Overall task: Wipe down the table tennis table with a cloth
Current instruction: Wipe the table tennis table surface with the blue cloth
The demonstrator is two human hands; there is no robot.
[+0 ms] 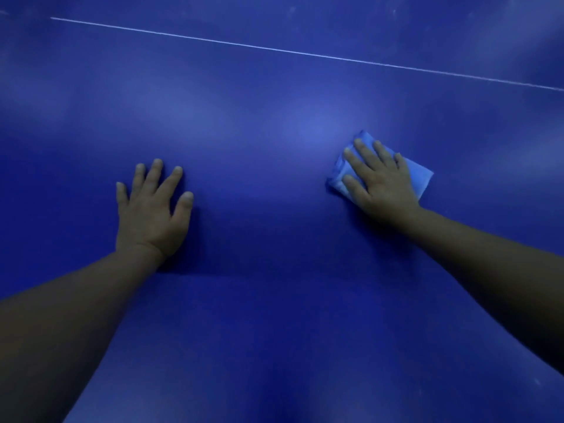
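The blue table tennis table [262, 141] fills the whole view. A folded light-blue cloth [419, 178] lies flat on it at the right. My right hand [378, 181] presses down on the cloth with fingers spread, covering most of it. My left hand [152, 209] rests palm down on the bare surface at the left, fingers apart, holding nothing.
A thin white line [305, 53] crosses the table beyond both hands, slanting down toward the right. Faint smudges show on the far surface near the top right [393, 10]. No table edge shows in the frame.
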